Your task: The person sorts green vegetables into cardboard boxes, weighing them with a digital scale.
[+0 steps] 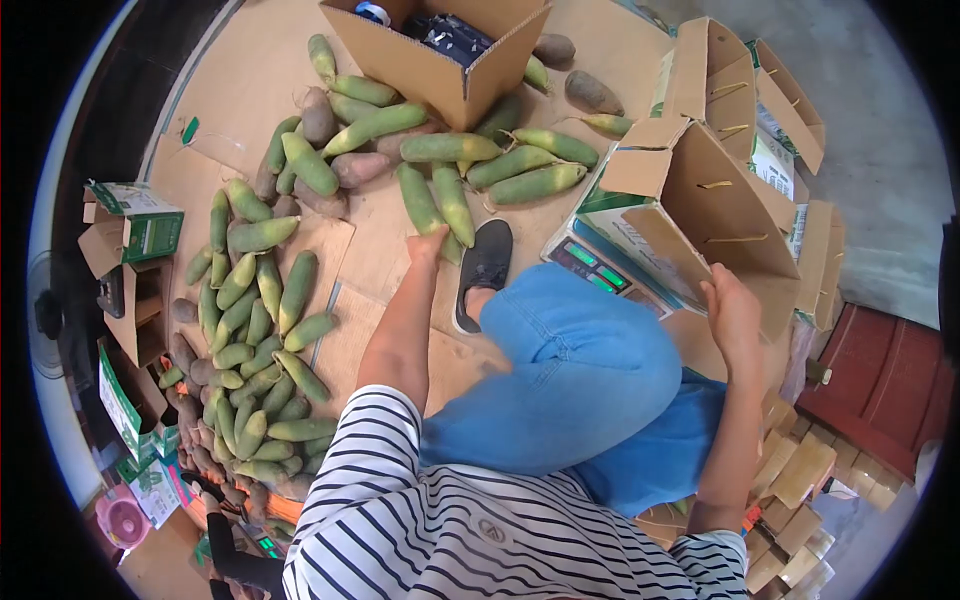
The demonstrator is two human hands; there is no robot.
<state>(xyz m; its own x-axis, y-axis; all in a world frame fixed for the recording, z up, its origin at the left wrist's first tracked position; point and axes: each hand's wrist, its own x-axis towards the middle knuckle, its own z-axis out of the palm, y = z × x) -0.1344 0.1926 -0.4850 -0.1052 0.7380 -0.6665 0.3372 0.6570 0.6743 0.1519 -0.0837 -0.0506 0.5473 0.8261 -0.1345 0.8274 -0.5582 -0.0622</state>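
Observation:
My left hand (428,243) is closed around the near end of a green radish (418,197), which lies among others on the board floor. Right beside it rests another green radish (454,203), close to my fingers. On the other side, my right hand (733,312) grips the near edge of an open cardboard box (655,240), its fingers partly hidden. That box stands tilted on a scale (590,265) with lit green displays. What lies inside the box cannot be seen from here.
A large heap of green radishes (262,235) and darker roots spreads to the left. At the top stands an open carton (440,85) with dark items inside. More boxes (775,160) line the right, and a pink basin (122,520) is lower left, near another person's arm (225,545).

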